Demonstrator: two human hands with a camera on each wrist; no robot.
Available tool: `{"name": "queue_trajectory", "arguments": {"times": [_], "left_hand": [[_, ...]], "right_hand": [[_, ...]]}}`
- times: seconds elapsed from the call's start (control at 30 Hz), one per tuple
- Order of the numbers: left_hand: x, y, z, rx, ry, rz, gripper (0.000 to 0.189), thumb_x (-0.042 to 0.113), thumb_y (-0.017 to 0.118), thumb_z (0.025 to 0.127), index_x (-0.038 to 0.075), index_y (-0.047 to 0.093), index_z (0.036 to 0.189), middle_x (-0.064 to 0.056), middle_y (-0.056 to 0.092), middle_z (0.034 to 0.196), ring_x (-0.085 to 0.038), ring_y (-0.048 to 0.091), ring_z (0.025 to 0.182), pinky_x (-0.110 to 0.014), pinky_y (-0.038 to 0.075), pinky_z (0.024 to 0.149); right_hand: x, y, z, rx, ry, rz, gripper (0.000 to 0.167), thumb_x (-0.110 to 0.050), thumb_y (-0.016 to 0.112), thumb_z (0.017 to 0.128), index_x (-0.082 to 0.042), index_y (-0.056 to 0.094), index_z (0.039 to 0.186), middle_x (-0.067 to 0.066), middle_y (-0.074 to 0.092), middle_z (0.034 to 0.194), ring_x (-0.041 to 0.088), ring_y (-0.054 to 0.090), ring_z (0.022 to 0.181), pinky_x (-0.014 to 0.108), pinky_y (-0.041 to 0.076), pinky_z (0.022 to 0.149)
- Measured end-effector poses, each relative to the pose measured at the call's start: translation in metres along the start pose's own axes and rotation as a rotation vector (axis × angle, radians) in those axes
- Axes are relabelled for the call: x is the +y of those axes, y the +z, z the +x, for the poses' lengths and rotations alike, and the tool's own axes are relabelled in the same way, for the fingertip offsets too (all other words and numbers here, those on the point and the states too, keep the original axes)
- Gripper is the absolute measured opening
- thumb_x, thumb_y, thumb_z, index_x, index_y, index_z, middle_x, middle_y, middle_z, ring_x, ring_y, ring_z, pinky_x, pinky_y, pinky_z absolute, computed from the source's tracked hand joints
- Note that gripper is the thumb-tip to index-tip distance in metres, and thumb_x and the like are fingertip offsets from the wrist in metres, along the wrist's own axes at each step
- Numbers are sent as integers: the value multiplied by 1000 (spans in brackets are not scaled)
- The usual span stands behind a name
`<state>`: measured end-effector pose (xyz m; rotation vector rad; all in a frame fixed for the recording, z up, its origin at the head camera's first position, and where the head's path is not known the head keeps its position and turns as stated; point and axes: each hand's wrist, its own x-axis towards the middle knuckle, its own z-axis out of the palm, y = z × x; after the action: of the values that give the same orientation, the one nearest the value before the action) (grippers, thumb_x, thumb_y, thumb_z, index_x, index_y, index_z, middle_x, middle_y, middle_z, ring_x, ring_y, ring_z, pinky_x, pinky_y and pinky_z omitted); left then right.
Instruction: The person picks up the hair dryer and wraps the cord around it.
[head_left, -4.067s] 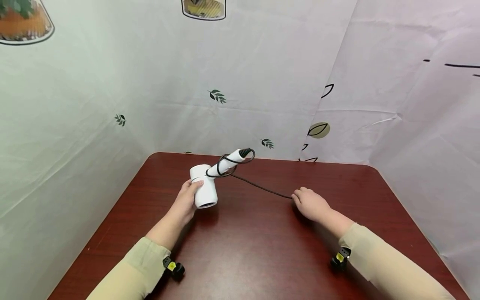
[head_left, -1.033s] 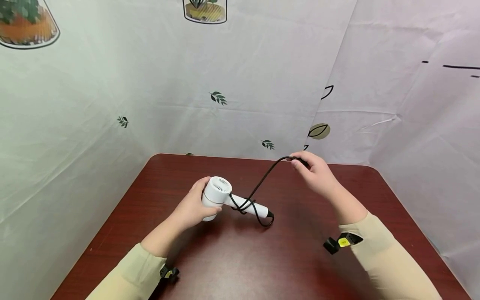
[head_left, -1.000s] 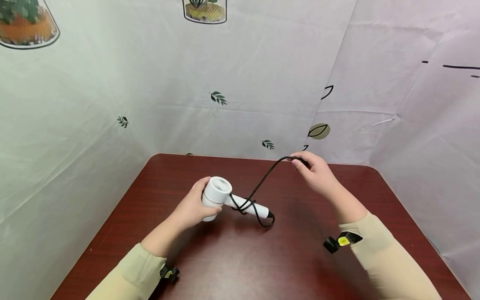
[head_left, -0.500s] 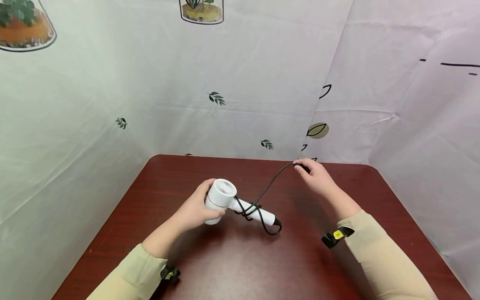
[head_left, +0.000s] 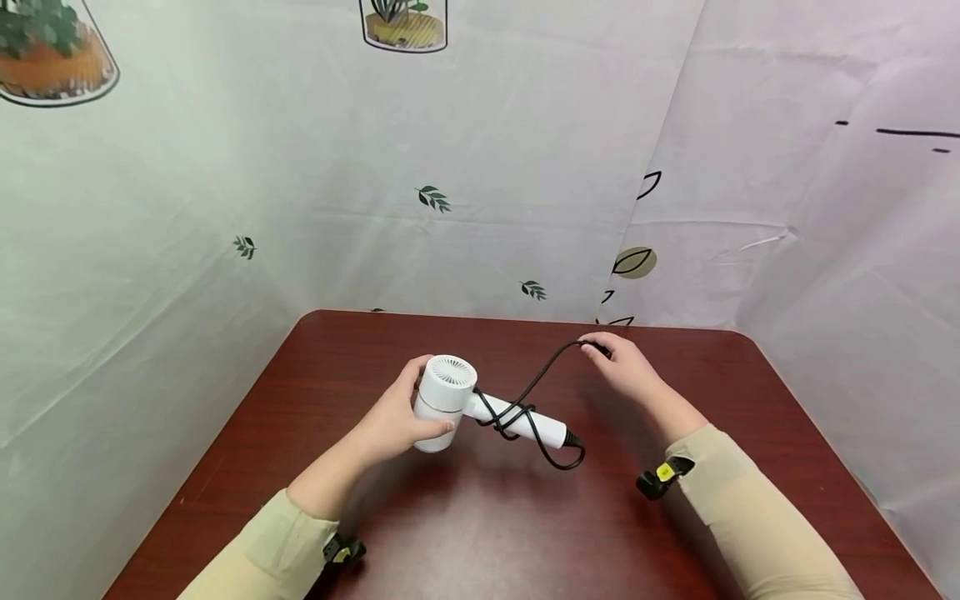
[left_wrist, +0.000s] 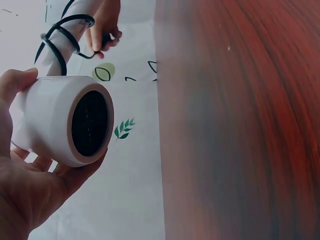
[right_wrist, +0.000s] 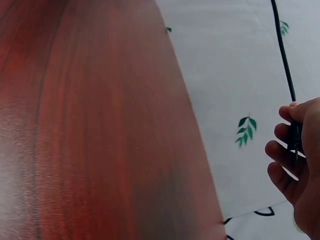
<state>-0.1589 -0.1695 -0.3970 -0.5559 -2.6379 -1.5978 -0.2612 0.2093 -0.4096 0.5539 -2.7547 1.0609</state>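
My left hand (head_left: 393,421) grips the round body of a white hair dryer (head_left: 447,392), thumb on the near side and fingers round the back. Its vented end faces up in the head view, while the left wrist view shows the dark outlet (left_wrist: 90,123). The handle (head_left: 551,432) points right and slightly toward me. A black power cord (head_left: 542,372) is wound loosely round the handle, with a loop at its tip. My right hand (head_left: 626,367) pinches the cord's free end; in the right wrist view a black plug (right_wrist: 295,136) lies inside the fingers, partly hidden.
A dark red wooden table (head_left: 480,533) lies under both hands. Behind it and at both sides hang white sheets (head_left: 525,167) printed with leaves and plant jars. Each sleeve carries a small black wrist camera, such as the right one (head_left: 663,477).
Over the last second the dryer's handle swings rightward and toward me. My right hand comes down slightly with the cord. Earlier the handle pointed up and away, and the right hand lay near the table.
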Motion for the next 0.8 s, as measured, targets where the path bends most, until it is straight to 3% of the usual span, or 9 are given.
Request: {"name": "queue_trajectory", "arguments": {"times": [0.2, 0.47, 0.8], "left_hand": [[5, 4, -1, 4, 17, -58, 89, 14, 86, 74, 13, 32, 145, -8, 54, 126, -25, 57, 107, -47, 46, 93], [8, 6, -1, 28, 6, -79, 89, 13, 86, 75, 16, 32, 145, -8, 52, 126, -26, 57, 104, -46, 46, 90], [9, 8, 0, 51, -53, -81, 89, 12, 85, 75, 16, 32, 146, -9, 54, 125, -27, 58, 104, -46, 48, 89]], "right_hand": [[7, 15, -3, -54, 21, 10, 30, -27, 54, 103, -11, 64, 127, 10, 63, 125, 26, 60, 107, 46, 49, 85], [8, 21, -4, -62, 26, -7, 30, -27, 54, 103, -10, 65, 126, 11, 63, 125, 26, 60, 109, 47, 49, 87], [12, 8, -5, 90, -7, -4, 28, -24, 54, 103, -8, 64, 125, 13, 63, 122, 29, 59, 109, 50, 47, 90]]}}
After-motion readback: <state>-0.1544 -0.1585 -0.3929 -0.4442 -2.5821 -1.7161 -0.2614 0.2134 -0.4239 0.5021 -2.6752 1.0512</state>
